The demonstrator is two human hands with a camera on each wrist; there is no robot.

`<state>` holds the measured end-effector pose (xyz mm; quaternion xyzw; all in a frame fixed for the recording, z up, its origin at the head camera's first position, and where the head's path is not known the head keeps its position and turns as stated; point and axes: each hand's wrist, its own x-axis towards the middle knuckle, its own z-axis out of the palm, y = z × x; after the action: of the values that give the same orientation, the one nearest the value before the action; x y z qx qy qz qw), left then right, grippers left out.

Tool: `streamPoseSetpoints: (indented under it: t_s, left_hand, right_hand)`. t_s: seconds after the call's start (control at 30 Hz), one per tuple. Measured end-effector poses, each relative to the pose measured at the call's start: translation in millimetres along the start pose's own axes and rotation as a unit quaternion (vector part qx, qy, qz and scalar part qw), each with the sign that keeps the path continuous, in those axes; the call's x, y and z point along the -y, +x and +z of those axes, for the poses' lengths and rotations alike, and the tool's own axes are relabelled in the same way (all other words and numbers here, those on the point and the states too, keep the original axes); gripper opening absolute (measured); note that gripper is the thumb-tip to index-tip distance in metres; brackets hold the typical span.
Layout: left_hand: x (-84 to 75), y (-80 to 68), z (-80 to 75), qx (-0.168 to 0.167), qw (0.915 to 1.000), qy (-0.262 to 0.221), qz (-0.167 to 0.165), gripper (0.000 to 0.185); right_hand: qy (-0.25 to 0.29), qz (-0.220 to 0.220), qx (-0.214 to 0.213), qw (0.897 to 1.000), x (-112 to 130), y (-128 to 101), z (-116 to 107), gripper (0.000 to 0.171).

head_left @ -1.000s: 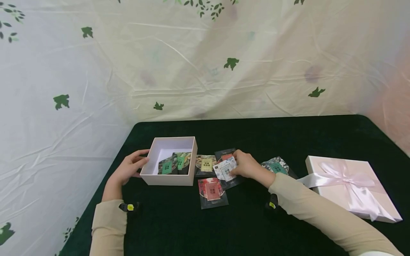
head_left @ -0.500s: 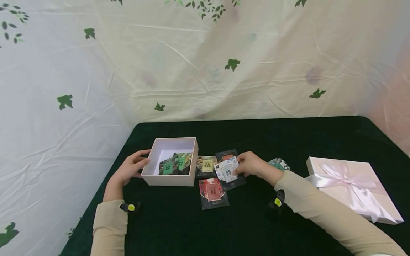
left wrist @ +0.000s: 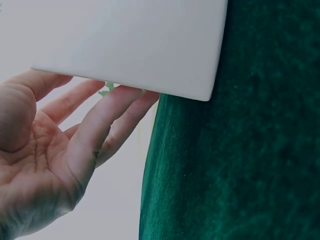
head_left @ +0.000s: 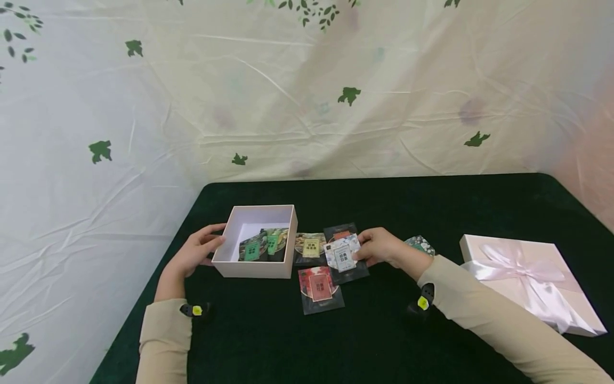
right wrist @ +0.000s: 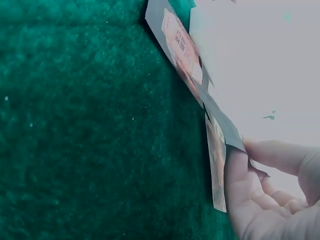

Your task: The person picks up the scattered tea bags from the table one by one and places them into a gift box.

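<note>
The right hand (head_left: 379,248) pinches a white packet (head_left: 342,255) just right of the open box (head_left: 254,269), whose left wall the left hand (head_left: 194,255) seemingly touches with relaxed, straight fingers.

Seven small packets in all: two stand inside the open white box (head_left: 225,261), one white packet (head_left: 341,255) is in the right hand (head_left: 381,248), and four lie on the dark green surface (head_left: 384,213): yellow (head_left: 310,247), red (head_left: 320,288), a dark one (head_left: 338,232) and a teal one (head_left: 420,245). One open box, and one closed gift box (head_left: 527,277) tied with one ribbon. Two hands are in view, the left hand (head_left: 194,255) and the right.
</note>
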<state>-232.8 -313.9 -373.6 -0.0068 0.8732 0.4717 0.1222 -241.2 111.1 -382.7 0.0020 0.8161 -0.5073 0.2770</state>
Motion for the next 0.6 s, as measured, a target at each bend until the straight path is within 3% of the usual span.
streamPoseSetpoints:
  t_s: [0.3,0.6]
  left_hand:
    - [-1.2,-1.6,0.4,0.002,1.0000,-0.005,0.000,0.055]
    - [-1.1,-1.4,0.3,0.005,1.0000,0.003,0.001,0.059]
  right_hand:
    - [0.052,-0.011,0.002,0.999,1,0,-2,0.047]
    - [0.054,-0.024,-0.005,0.998,19,-2,-6,0.049]
